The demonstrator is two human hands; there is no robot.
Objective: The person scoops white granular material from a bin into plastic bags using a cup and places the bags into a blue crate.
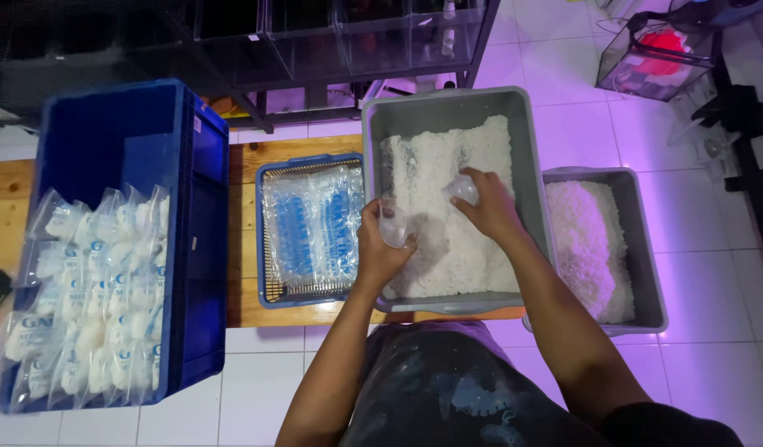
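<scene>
A grey tub (448,103) in front of me holds a heap of white grains (464,248). My left hand (380,248) grips a small clear plastic bag (393,225) held open over the tub's left side. My right hand (489,205) holds a small clear scoop-like cup (463,190) down against the grains near the tub's middle. Both hands are inside the tub, a short gap apart.
A blue wire-bottom tray (267,240) with a stack of empty printed bags (315,228) sits left of the tub on a wooden bench (249,157). A large blue crate (191,165) holds several filled bags (92,290). A second grey tub (642,248) of grains stands at right. Dark shelving (315,41) runs behind.
</scene>
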